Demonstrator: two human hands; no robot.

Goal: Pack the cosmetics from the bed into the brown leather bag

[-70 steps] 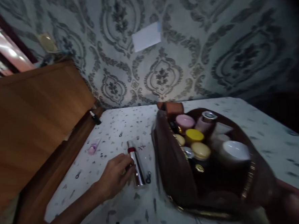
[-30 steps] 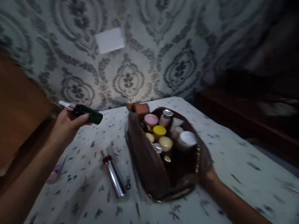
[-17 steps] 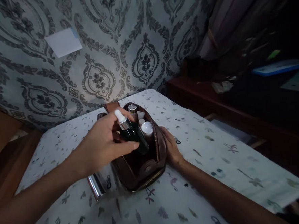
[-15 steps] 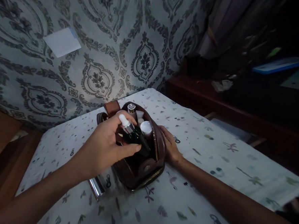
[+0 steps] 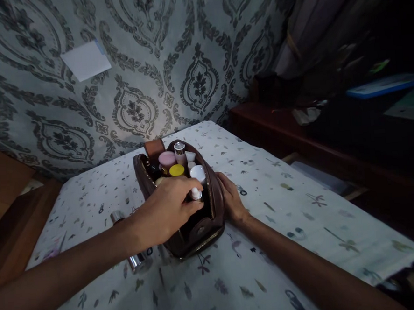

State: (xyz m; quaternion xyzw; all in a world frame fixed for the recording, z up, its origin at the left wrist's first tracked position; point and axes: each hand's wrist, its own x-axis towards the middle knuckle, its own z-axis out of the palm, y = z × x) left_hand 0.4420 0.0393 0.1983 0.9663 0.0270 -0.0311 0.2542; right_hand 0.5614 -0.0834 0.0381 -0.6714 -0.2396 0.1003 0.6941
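Note:
A brown leather toiletry bag (image 5: 201, 227) lies unzipped on the table. My left hand (image 5: 171, 201) reaches into its opening, pinching a dropper bottle (image 5: 196, 194) by the white-and-silver top; the bottle's body is hidden inside the bag. My right hand (image 5: 233, 198) braces the bag's right side, with its fingertips partly hidden behind the leather. Packed in the bag are a jar with a pink lid (image 5: 167, 159), one with a yellow lid (image 5: 176, 170), a white-lidded jar (image 5: 197, 173), a silver-capped bottle (image 5: 179, 149) and a pale tube (image 5: 190, 156).
Beneath my left forearm lies a silver-ended cylinder (image 5: 136, 261); a silver cap (image 5: 117, 216) shows on the arm's other side. A patterned cloth (image 5: 287, 262) covers the table. Patterned wall stands behind, and dark red furniture (image 5: 261, 128) runs along the right.
My left hand has lowered the dropper bottle into the bag, turning it upright. The pink and yellow lids have come into view. My right hand stays against the bag.

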